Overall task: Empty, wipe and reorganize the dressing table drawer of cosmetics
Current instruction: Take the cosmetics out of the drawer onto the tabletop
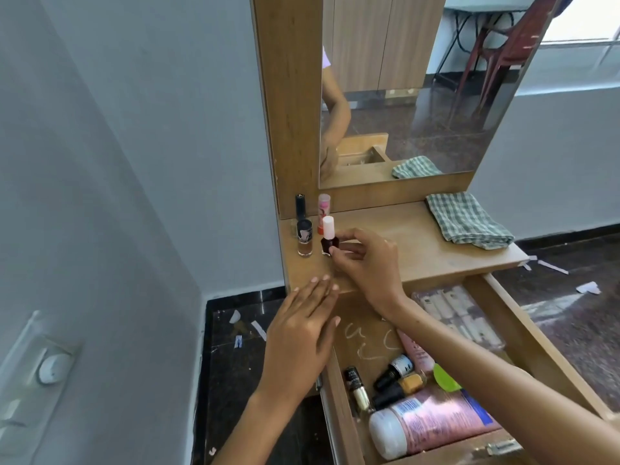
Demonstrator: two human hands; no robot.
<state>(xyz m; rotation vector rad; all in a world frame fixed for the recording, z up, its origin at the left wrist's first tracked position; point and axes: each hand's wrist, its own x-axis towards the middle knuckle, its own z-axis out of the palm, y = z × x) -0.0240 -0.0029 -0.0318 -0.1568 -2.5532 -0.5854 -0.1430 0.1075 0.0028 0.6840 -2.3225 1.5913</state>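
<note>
Right fingers pinch nail polish bottle | left fingers flat, empty

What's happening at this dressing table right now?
A person is emptying the open drawer onto the tabletop. The right hand holds a dark nail polish bottle with a white cap at the tabletop, beside three small cosmetics already standing there. The left hand hovers flat and empty near the table's front edge. Several bottles and a pink tube are in the drawer. A folded checked cloth lies on the tabletop, untouched.
</note>
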